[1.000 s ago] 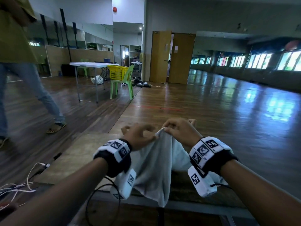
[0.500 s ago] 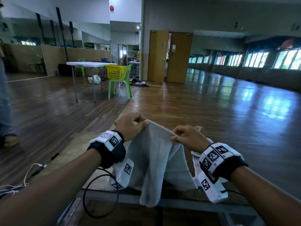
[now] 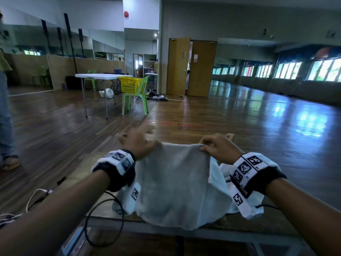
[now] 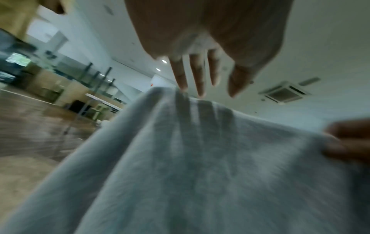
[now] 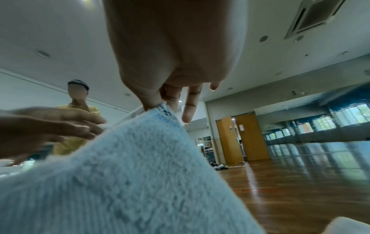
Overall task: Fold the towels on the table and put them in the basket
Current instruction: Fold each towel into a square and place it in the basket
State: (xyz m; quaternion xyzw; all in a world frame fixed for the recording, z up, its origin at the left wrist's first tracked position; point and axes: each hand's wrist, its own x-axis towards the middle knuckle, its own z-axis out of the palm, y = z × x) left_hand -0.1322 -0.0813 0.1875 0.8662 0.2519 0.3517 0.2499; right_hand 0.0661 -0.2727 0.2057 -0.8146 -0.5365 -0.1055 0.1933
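Between my hands the towel (image 3: pixel 173 183) hangs, top edge running left-right: left hand (image 3: pixel 137 143), blurred, fingers spread, barely touching its corner; right hand (image 3: pixel 219 151) pinching the other corner firmly; lower end draped on the table (image 3: pixel 55 174) beneath, right hand controlling.

Dim hall, daylight from one side, motion blur on the left

Windows (image 3: pixel 287 70) at the right threw bluish glare across the glossy floor (image 3: pixel 276 126); the left hand (image 3: pixel 137 143) smeared in all views, the towel (image 4: pixel 200 174) was soft there, sharper from the right wrist, and straight lines bowed toward the frame edges
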